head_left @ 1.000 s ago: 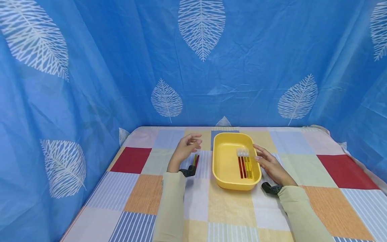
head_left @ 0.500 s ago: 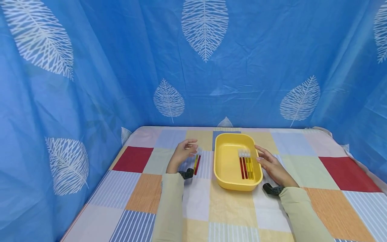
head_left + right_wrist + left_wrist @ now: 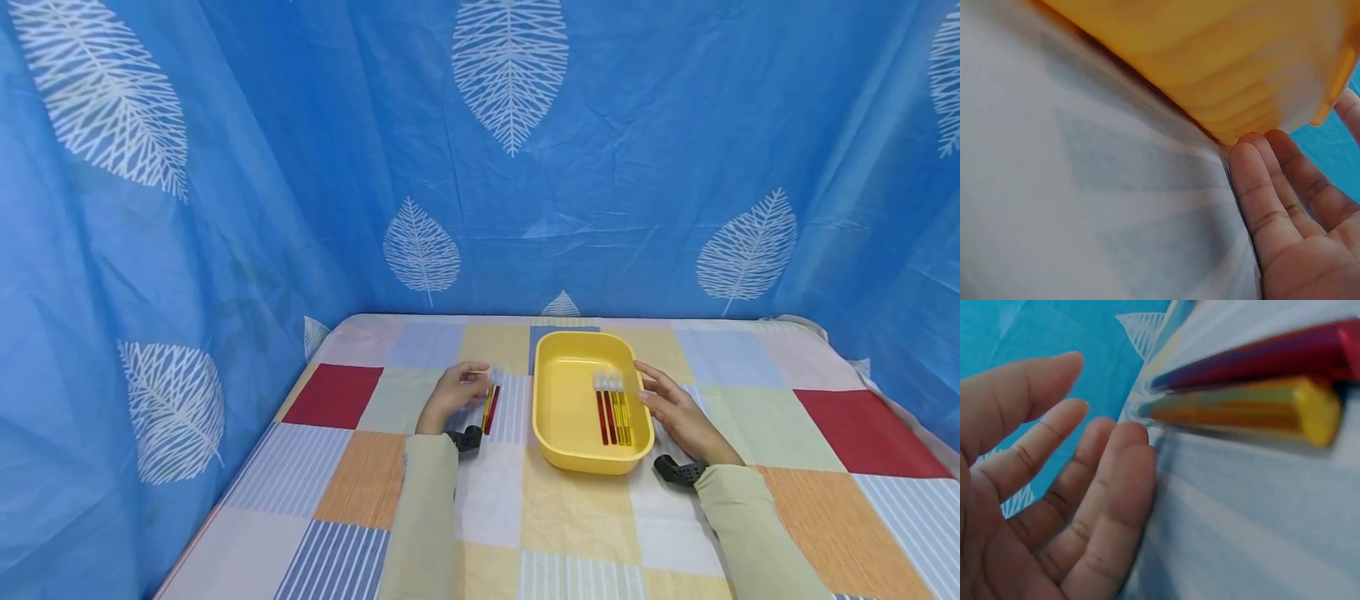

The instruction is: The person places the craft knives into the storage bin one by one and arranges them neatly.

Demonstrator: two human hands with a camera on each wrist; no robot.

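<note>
My left hand (image 3: 455,396) hovers low beside two slim sticks on the cloth, its fingers loosely bent with nothing between them. One stick is yellow (image 3: 1235,412), the other red (image 3: 1254,356); both have pale, clear-looking ends, and their exact kind is unclear. To their right stands a yellow plastic tray (image 3: 564,421). Inside it, along the right side, red sticks (image 3: 606,418) and yellow sticks (image 3: 621,418) with whitish tips lie side by side. My right hand (image 3: 681,421) rests against the tray's right wall, fingertips (image 3: 1250,162) low on its outside.
A patchwork cloth (image 3: 577,517) covers the table. Blue curtains (image 3: 600,167) printed with white leaves hang behind the table and along its sides. Each wrist carries a black device (image 3: 678,471) just above a beige sleeve (image 3: 738,508).
My left hand has lowered toward the two sticks on the cloth. The right hand stays at the tray. The head view has shifted slightly.
</note>
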